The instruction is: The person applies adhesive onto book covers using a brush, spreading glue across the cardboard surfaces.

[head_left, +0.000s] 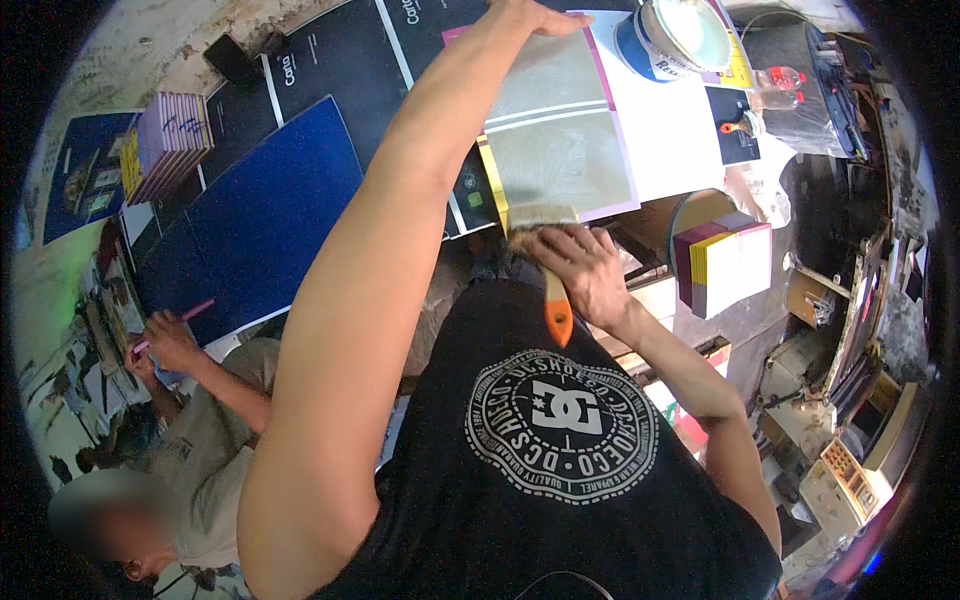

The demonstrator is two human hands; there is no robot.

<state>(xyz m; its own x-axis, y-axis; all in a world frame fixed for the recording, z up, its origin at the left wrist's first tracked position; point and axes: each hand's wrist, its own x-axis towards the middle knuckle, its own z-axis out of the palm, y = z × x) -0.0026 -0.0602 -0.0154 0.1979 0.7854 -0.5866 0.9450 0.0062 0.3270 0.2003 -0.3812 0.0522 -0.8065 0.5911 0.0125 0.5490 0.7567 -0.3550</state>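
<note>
A printed sheet point(565, 165) with purple and yellow edges, its middle coated pale grey and crossed by white lines, lies on the table before me. Stretched to its far edge is my left arm; my left hand point(530, 16), partly cut off by the frame, rests there with fingers extended. My right hand point(585, 268) grips a wide paintbrush point(556, 292) with a pale wooden handle and orange end. Its bristles touch the sheet's near edge. A white and blue bucket point(645, 45) stands beyond the sheet to the right, on white paper point(665, 140).
Black boards point(330, 75) and a dark blue panel point(270, 215) cover the table's left part. Book stacks stand at left point(170, 140) and right point(725, 262). A smaller brush point(738, 127) and plastic bottles point(780, 88) lie far right. Another person's hands point(165, 342) hold a pink strip.
</note>
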